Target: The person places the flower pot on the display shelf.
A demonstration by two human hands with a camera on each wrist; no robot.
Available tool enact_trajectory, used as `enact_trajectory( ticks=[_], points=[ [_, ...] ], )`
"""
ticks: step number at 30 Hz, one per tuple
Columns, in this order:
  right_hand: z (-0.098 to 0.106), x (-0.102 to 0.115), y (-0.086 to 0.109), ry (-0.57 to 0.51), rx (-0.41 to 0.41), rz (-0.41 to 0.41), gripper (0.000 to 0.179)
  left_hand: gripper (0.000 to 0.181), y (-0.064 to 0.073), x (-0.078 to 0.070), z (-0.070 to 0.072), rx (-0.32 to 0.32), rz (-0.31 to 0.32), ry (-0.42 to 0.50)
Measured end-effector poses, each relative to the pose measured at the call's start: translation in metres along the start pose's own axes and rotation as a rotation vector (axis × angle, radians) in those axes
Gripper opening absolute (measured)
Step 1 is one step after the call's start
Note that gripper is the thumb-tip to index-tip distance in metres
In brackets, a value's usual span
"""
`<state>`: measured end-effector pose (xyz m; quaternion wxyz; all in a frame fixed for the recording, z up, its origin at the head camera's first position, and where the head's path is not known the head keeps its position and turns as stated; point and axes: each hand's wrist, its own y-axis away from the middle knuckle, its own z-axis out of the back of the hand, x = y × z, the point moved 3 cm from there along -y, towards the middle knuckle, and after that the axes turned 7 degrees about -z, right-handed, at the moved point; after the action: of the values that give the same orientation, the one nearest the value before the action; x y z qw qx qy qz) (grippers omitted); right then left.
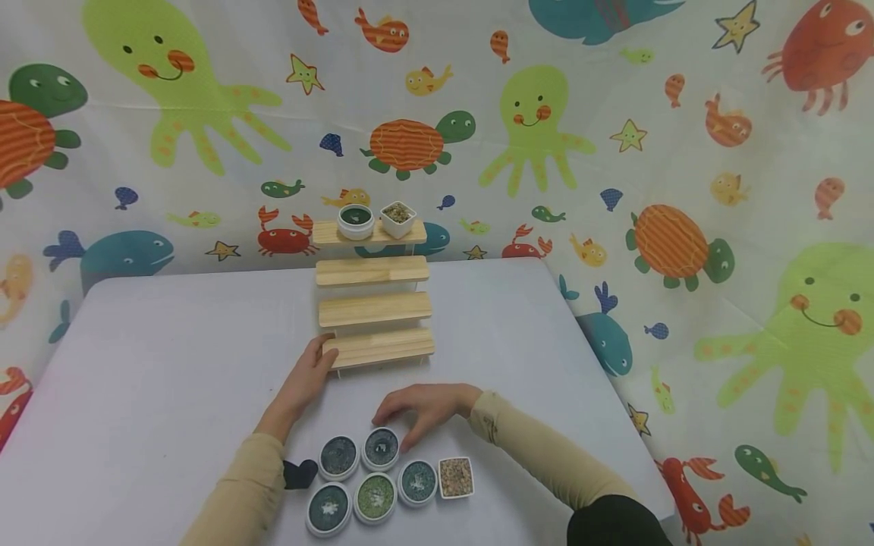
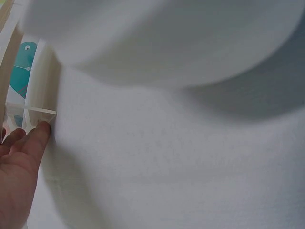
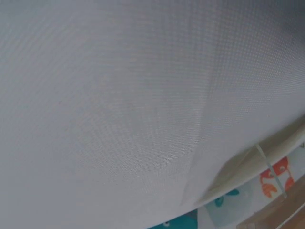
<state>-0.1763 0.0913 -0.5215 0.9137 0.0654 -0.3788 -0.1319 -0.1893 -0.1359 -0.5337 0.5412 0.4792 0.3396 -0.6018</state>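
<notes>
A tiered stand with several pale wooden shelves stands at the middle of the table. My left hand grips the left end of its lowest shelf, thumb on top. In the left wrist view, the fingers of that hand are beside a clear support. My right hand hovers over a small round white pot with a dark grey top. Its thumb and fingers are spread around the pot's far and right sides; contact cannot be told. The right wrist view does not show this hand.
More round white pots with grey or green tops stand near the front, beside a square white pot of brown grains. A round pot and a square pot sit on the top shelf. A black heart-shaped piece lies by my left sleeve.
</notes>
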Motion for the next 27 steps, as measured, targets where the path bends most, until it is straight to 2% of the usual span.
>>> enact_trajectory(
  ticks=[10, 27],
  points=[
    [-0.0025, 0.0048, -0.0021, 0.0, 0.008, 0.03, 0.059, 0.061, 0.0001, 0.0004, 0.0004, -0.002, 0.001, -0.002],
    [-0.0083, 0.0007, -0.0049, -0.004, 0.005, 0.045, 0.057, 0.063, -0.0001, 0.002, -0.0003, -0.007, 0.003, 0.009]
  ],
)
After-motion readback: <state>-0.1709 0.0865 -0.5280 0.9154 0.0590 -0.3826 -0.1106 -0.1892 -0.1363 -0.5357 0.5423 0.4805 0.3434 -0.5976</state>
